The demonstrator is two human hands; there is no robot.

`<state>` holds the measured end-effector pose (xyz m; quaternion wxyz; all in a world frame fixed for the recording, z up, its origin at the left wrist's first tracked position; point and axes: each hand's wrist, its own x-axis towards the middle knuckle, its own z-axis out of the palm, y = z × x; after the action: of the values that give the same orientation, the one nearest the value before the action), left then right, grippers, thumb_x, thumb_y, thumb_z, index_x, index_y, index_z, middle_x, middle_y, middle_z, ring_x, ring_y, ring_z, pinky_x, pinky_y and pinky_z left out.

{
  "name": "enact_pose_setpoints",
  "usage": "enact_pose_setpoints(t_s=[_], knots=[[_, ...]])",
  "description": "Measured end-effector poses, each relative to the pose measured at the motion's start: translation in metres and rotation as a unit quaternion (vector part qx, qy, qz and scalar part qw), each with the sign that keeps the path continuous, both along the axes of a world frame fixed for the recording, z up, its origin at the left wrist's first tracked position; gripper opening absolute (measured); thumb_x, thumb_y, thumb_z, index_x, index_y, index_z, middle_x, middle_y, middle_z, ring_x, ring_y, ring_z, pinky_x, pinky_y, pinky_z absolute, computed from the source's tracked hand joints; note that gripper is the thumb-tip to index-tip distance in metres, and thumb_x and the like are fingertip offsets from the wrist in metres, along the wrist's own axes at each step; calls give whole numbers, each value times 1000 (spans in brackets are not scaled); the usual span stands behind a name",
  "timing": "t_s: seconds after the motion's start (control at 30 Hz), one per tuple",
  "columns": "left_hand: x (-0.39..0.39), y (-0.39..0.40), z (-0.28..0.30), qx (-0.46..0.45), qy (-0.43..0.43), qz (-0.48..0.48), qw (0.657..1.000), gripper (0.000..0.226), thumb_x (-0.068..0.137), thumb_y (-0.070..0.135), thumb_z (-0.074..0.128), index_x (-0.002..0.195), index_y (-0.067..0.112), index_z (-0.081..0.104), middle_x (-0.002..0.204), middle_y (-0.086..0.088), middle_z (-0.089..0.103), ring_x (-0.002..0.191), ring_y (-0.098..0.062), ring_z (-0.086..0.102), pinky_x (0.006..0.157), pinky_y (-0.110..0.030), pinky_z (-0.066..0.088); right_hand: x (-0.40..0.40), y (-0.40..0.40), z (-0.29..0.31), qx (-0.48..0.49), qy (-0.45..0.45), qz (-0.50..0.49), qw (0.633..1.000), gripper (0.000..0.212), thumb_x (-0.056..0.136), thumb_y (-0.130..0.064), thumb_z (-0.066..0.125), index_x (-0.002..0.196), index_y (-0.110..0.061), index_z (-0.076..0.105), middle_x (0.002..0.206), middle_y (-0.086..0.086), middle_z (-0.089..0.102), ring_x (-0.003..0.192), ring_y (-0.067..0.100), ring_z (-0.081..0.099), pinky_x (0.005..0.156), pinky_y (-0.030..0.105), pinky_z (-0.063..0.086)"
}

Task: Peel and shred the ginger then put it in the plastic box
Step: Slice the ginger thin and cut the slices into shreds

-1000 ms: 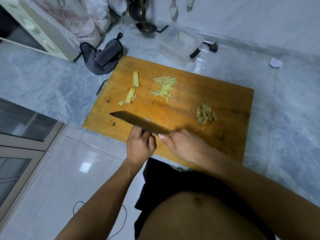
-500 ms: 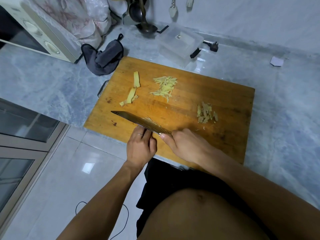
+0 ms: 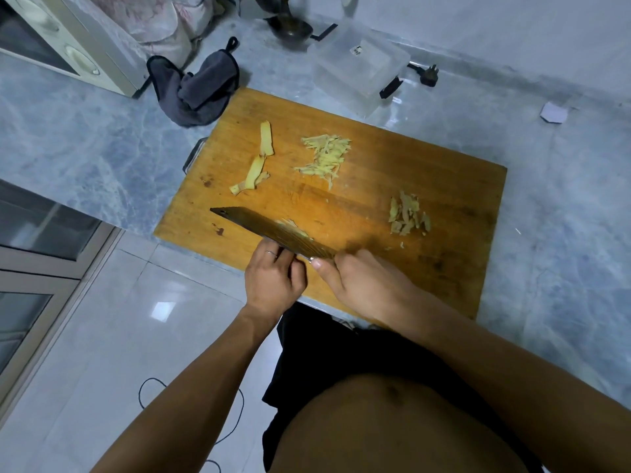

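Observation:
A wooden cutting board [image 3: 392, 155] lies on the marble counter. My right hand [image 3: 365, 285] grips the handle of a cleaver [image 3: 269, 228] whose blade stands on edge over the board's near left part. My left hand [image 3: 273, 278] rests with its fingers against the blade's near side, pressing on ginger that is mostly hidden; a few cut strips [image 3: 293, 227] show past the blade. A pile of shredded ginger [image 3: 324, 158] lies mid-board, two ginger slices [image 3: 259, 158] to its left, and peel scraps [image 3: 408, 215] to the right. The clear plastic box [image 3: 362, 68] stands behind the board.
A grey cloth [image 3: 194, 90] lies left of the board's far corner, beside an oven [image 3: 61, 39]. A ladle [image 3: 290, 29] and a plug [image 3: 426, 75] sit by the back wall, and a paper scrap [image 3: 553, 112] lies at the far right. The counter edge drops to the tiled floor on the left.
The cleaver and both hands have stayed at the same spot near the board's front edge, with only slight blade movement. The ginger piles have not moved.

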<state>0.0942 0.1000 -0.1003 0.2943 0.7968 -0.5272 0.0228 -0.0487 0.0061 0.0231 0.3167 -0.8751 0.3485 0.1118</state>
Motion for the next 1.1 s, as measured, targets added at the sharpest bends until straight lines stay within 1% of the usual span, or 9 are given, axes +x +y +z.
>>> enact_pose_setpoints(t_s=[0.17,0.3,0.37,0.43,0.63,0.73,0.87,1.0,1.1], knots=[[0,0,-1,-14,-1,10,1000,19,82,14,55,74,4,68,82,-15,62,87,-30,54,62,-31,44,10,1,-7,1,13,8,1000,59,105,-55,26,106,-9,63,104,21,63,101,41,61,72,36,37],[2,0,-3,-21,-7,4,1000,17,82,13,55,80,4,69,88,-16,64,85,-33,57,66,-32,43,11,1,-7,15,19,2,1000,57,105,-55,25,104,-11,62,106,20,62,103,41,59,72,37,35],[2,0,-2,-25,-9,1,1000,17,82,12,53,79,5,68,86,-16,61,81,-33,56,63,-32,42,11,0,-9,16,13,-1,1000,53,104,-56,26,96,-14,58,105,19,61,103,41,59,72,36,35],[1,-1,-1,-24,-9,3,1000,18,81,12,51,79,5,68,86,-16,60,81,-32,54,61,-32,40,11,0,-10,17,7,-2,1000,48,104,-57,26,88,-19,50,101,18,61,100,40,60,70,34,34],[-2,-1,1,1,4,10,1000,30,82,13,48,96,6,74,98,-14,64,94,-30,56,67,-31,44,9,-4,-1,13,0,-4,1000,56,104,-56,27,89,-13,60,97,19,65,93,40,63,66,33,37],[-2,0,0,-5,2,13,1000,27,83,13,48,91,6,73,95,-14,63,92,-29,55,67,-32,43,6,-3,1,6,3,6,1000,57,104,-57,26,86,-13,58,91,17,62,91,39,63,65,33,36],[-2,0,0,-17,-5,10,1000,23,83,12,50,85,5,71,92,-15,62,89,-29,53,64,-31,41,8,-3,3,13,15,7,1000,54,104,-57,26,81,-16,52,82,10,49,91,39,61,66,33,36],[-2,-1,-1,-11,5,15,1000,26,83,13,48,87,5,72,93,-15,63,91,-29,54,63,-31,45,9,-4,0,24,13,4,1000,52,104,-58,25,77,-19,46,82,8,45,93,39,60,67,32,35],[-1,-1,-2,-10,12,13,1000,27,82,13,49,91,6,74,98,-15,65,93,-30,56,65,-31,46,8,-2,0,28,9,-2,1000,52,104,-57,26,72,-19,44,75,5,44,90,39,60,67,32,35]])
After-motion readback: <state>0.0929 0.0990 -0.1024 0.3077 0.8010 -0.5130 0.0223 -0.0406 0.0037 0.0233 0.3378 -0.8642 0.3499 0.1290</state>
